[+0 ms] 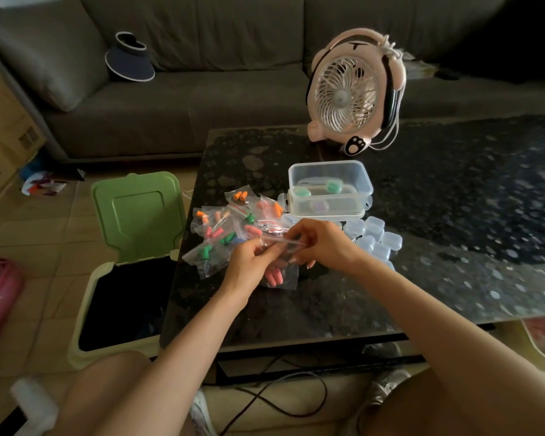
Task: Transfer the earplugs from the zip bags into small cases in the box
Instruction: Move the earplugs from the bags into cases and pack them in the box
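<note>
Both hands hold one clear zip bag [280, 276] with pink earplugs above the dark table. My left hand [249, 262] pinches the bag's top edge at the left, and my right hand [320, 243] pinches it at the right. A heap of several more zip bags [230, 228] with orange, pink and green earplugs lies just beyond my left hand. Several small clear cases [375, 237] lie to the right of my right hand. Behind them stands a clear plastic box [329, 180] holding a few cases with green and purple contents.
A pink desk fan [351, 92] stands at the back of the dark glass table [453, 215]. An open bin with a green lid [137, 212] stands left of the table. A grey sofa [202, 73] with a visor cap runs behind.
</note>
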Demonstrator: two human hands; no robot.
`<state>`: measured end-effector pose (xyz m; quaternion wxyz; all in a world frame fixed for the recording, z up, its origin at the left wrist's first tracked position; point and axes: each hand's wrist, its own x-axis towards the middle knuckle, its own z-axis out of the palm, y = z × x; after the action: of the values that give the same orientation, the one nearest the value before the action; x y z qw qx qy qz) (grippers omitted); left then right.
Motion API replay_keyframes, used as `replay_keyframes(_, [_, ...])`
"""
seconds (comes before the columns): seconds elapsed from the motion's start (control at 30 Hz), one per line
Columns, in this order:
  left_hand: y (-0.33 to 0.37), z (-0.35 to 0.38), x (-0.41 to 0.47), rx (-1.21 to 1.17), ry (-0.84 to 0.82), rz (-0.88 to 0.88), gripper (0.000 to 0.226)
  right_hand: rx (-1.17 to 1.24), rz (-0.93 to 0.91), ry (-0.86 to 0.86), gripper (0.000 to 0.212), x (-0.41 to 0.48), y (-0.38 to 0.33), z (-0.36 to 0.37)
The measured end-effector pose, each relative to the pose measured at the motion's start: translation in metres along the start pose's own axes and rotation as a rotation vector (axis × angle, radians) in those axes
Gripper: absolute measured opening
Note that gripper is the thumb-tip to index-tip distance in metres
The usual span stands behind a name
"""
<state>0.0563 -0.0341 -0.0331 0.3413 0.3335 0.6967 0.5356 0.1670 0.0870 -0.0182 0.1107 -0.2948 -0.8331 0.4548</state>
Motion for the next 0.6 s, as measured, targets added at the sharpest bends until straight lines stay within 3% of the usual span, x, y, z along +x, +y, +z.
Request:
replay_keyframes(0.3, [0.012, 0.002, -0.005, -0.077, -0.075, 0.011, 0.016, -0.125, -0.016, -0.018, 0.035, 0.0, 0.003, -0.01])
replay_keyframes(0.6, [0.009, -0.004, 0.001, -0.07, -0.029, -0.043, 0.011, -0.027, -0.051, -0.094, 0.035, -0.002, 0.002, -0.015])
